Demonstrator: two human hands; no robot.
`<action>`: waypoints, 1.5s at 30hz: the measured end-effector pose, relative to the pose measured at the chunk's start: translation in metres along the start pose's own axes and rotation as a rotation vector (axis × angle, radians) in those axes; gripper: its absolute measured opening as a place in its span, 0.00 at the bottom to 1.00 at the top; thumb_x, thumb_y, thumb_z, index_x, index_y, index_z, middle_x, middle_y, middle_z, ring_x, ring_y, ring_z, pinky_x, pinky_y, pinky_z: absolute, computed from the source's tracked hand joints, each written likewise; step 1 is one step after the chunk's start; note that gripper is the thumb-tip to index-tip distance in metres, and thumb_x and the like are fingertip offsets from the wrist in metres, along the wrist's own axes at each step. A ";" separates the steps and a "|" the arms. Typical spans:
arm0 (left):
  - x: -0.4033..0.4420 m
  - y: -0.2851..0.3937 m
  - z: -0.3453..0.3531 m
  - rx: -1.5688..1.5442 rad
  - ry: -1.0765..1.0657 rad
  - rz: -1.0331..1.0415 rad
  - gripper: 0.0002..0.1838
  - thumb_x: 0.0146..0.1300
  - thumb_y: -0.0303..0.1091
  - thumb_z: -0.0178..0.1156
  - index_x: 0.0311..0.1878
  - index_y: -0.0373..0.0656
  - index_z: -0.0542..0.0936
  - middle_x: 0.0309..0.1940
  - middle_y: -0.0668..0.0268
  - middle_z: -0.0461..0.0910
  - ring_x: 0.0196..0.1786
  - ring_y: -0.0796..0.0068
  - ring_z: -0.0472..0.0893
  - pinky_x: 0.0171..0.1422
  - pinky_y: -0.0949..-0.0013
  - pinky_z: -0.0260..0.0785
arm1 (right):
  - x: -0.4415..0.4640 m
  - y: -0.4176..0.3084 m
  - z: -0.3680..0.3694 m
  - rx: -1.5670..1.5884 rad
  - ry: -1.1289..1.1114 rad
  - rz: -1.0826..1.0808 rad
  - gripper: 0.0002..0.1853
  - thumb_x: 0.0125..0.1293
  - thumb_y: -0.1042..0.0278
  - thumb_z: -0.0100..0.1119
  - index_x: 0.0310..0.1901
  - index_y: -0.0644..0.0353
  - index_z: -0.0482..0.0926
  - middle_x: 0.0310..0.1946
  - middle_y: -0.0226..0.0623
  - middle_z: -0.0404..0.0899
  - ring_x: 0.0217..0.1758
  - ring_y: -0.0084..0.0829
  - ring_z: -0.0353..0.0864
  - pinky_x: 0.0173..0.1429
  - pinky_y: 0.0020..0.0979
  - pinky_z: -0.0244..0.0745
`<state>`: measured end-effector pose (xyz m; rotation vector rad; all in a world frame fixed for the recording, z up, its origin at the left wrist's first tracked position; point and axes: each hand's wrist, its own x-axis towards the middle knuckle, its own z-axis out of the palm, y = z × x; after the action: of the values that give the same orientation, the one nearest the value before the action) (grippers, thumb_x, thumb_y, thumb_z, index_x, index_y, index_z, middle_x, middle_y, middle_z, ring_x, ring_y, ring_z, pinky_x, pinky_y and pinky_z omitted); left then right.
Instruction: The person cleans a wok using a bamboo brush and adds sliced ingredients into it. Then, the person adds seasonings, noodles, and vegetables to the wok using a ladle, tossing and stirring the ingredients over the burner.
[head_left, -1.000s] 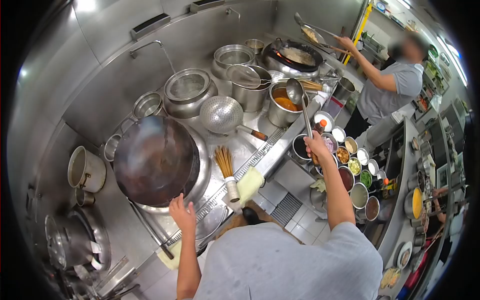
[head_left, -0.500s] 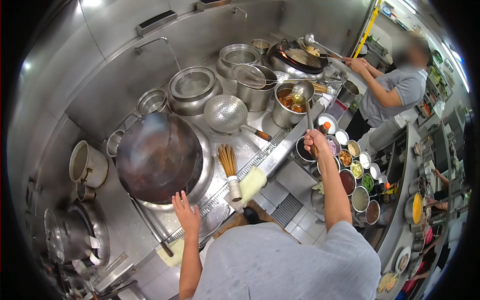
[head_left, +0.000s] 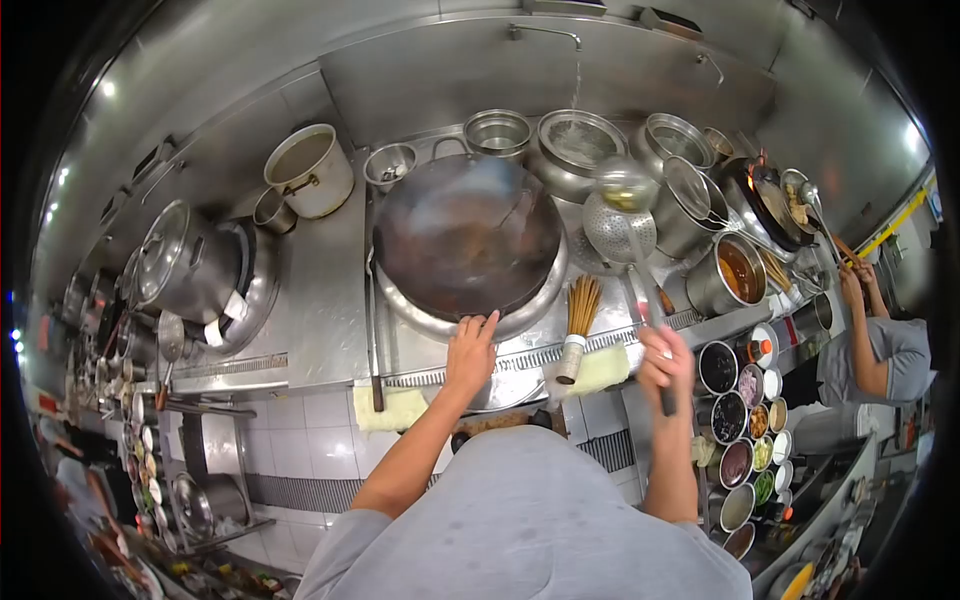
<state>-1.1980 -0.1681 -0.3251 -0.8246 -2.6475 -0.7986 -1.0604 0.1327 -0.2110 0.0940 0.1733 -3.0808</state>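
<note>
At the steel range, as seen from beside it:

Item: one ladle (head_left: 627, 183), long-handled, in the right hand (head_left: 667, 362), the fist closed round its grip; bowl raised, blurred, yellowish matter inside, over or just behind the perforated strainer (head_left: 605, 232). Whether the two touch, I cannot tell.

Item: one wok (head_left: 460, 240), large, dark, seated on the round burner ring (head_left: 405, 312) left of the ladle. The left hand (head_left: 470, 352) sits at its near rim, back upward, fingers extended and close together; whether they grip the rim, I cannot tell.

Item: one bamboo brush (head_left: 577, 325), pale-wrapped handle toward the person, between wok and right hand; a yellow cloth (head_left: 605, 370) just beside it.

Item: one long rod-like tool (head_left: 375, 330), dark grip, lying left of the wok, its end over a second cloth (head_left: 388, 408).

Item: one tap (head_left: 545, 32), running into a broad pot (head_left: 560, 178) behind the strainer.

Item: one pot of orange-brown liquid (head_left: 712, 290), right of the strainer.

Item: one co-worker (head_left: 870, 350), far right, holding utensils near a second wok (head_left: 752, 212).
</note>
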 end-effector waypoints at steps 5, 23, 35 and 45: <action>-0.002 -0.016 0.005 -0.058 -0.187 -0.069 0.38 0.54 0.28 0.67 0.71 0.48 0.67 0.62 0.57 0.70 0.68 0.54 0.66 0.63 0.48 0.67 | 0.087 0.073 -0.026 -1.465 0.401 0.126 0.28 0.70 0.67 0.55 0.70 0.61 0.62 0.29 0.34 0.75 0.18 0.29 0.74 0.22 0.35 0.72; -0.029 -0.001 0.007 -0.115 -0.028 0.079 0.39 0.54 0.24 0.66 0.72 0.47 0.68 0.74 0.49 0.60 0.77 0.43 0.56 0.80 0.48 0.48 | 0.032 0.061 -0.082 -2.282 0.402 -0.345 0.15 0.72 0.60 0.51 0.55 0.52 0.80 0.50 0.44 0.79 0.58 0.48 0.78 0.60 0.45 0.75; -0.122 0.115 0.016 -0.532 0.056 -0.506 0.26 0.67 0.24 0.56 0.68 0.39 0.70 0.64 0.58 0.71 0.66 0.65 0.72 0.64 0.63 0.68 | -0.220 -0.290 -0.229 -2.151 1.694 -0.612 0.12 0.61 0.71 0.58 0.44 0.53 0.86 0.40 0.48 0.85 0.46 0.51 0.84 0.50 0.47 0.78; -0.085 0.223 0.008 -0.545 -0.187 -0.201 0.09 0.63 0.20 0.59 0.46 0.35 0.82 0.40 0.60 0.82 0.43 0.70 0.82 0.49 0.70 0.74 | -0.204 -0.377 -0.307 -2.294 1.373 -0.381 0.15 0.63 0.67 0.55 0.49 0.60 0.80 0.53 0.52 0.78 0.57 0.54 0.78 0.59 0.50 0.74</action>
<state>-0.9997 -0.0479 -0.2691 -0.7865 -2.7354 -1.6151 -0.8613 0.5522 -0.4607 1.6214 2.9491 -0.5525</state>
